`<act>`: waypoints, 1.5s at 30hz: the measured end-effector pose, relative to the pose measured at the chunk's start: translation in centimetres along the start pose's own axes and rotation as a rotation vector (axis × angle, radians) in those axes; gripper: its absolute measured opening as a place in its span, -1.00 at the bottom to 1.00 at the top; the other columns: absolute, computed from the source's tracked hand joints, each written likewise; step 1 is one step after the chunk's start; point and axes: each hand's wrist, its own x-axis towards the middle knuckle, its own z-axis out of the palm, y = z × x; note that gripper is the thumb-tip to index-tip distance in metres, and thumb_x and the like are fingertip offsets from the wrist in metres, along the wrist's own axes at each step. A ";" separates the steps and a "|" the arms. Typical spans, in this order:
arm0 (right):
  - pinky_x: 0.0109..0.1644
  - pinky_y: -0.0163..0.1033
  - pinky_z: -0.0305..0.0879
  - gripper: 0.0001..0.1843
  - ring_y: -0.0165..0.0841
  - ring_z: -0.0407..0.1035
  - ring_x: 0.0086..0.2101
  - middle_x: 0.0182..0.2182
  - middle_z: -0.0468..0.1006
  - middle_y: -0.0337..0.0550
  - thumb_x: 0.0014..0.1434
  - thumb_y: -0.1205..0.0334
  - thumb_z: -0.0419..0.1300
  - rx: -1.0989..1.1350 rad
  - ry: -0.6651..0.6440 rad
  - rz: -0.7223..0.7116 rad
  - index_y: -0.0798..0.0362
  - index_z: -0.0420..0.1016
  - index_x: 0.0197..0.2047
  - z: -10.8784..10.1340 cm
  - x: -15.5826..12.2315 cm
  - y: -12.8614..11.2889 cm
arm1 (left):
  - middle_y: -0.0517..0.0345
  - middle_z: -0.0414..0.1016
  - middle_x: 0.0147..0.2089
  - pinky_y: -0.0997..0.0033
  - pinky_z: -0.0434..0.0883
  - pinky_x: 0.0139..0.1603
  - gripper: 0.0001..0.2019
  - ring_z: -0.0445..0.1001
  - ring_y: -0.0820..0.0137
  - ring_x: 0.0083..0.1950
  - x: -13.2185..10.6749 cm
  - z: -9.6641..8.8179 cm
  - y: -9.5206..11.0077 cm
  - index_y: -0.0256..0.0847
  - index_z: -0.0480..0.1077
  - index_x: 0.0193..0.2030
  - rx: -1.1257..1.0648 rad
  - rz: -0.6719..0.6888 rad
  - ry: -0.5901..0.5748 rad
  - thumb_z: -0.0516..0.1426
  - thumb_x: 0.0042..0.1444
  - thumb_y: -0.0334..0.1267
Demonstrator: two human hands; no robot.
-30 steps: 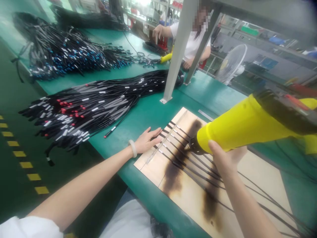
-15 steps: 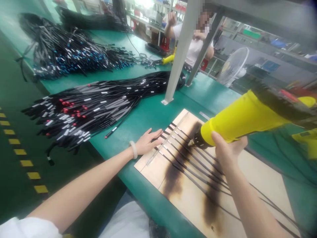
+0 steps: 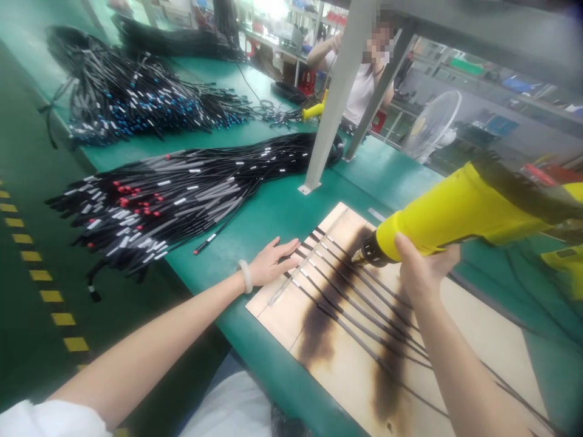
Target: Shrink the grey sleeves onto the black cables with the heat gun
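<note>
My right hand [image 3: 421, 267] is closed round a yellow heat gun [image 3: 460, 209], its dark nozzle pointing down-left at several black cables [image 3: 346, 303] laid in a row across a scorched wooden board [image 3: 282, 318]. My left hand [image 3: 272, 262] lies flat with fingers stretched out on the cable ends at the board's left edge. A pale bangle is on that wrist. Two dark burn streaks run along the board.
A large bundle of black cables with red and white tips [image 3: 150, 203] lies to the left on the green bench [image 3: 268, 212]. A second bundle with blue tips [image 3: 132, 103] lies farther back. A grey post [image 3: 330, 100] stands behind the board. Another person [image 3: 362, 76] sits beyond, by a fan [image 3: 430, 124].
The heat gun's nozzle has drifted slightly right and up along the cables. My left hand has stayed flat on the cable ends. The other person has raised an arm.
</note>
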 end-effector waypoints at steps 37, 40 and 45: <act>-0.27 -0.03 0.41 -0.48 -0.18 0.42 -0.36 -0.32 0.48 0.04 -0.39 0.27 0.42 -0.112 -0.078 0.212 0.21 0.44 -0.28 -5.8 -7.6 -3.0 | -0.08 -0.09 0.34 0.12 -0.32 0.37 -0.17 -0.11 0.29 0.37 -4.6 -0.2 0.7 -0.36 -0.07 0.31 -0.015 0.040 -0.029 -0.28 0.11 0.30; -0.25 -0.03 0.41 -0.49 -0.19 0.42 -0.37 -0.33 0.48 0.04 -0.41 0.24 0.43 -0.164 -0.069 0.177 0.23 0.45 -0.31 -5.8 -7.5 -3.2 | -0.10 -0.07 0.33 0.12 -0.34 0.37 -0.13 -0.09 0.27 0.36 -4.4 -0.1 0.7 -0.41 -0.05 0.30 -0.037 0.025 -0.030 -0.29 0.08 0.32; -0.31 -0.08 0.43 -0.47 -0.23 0.42 -0.42 -0.33 0.48 0.05 -0.36 0.21 0.42 -0.108 -0.089 0.155 0.24 0.44 -0.26 -5.1 -7.2 -4.0 | -0.12 -0.06 0.33 0.12 -0.36 0.37 -0.11 -0.07 0.27 0.35 -4.2 -0.2 0.4 -0.46 -0.05 0.29 -0.050 0.011 -0.040 -0.29 0.08 0.32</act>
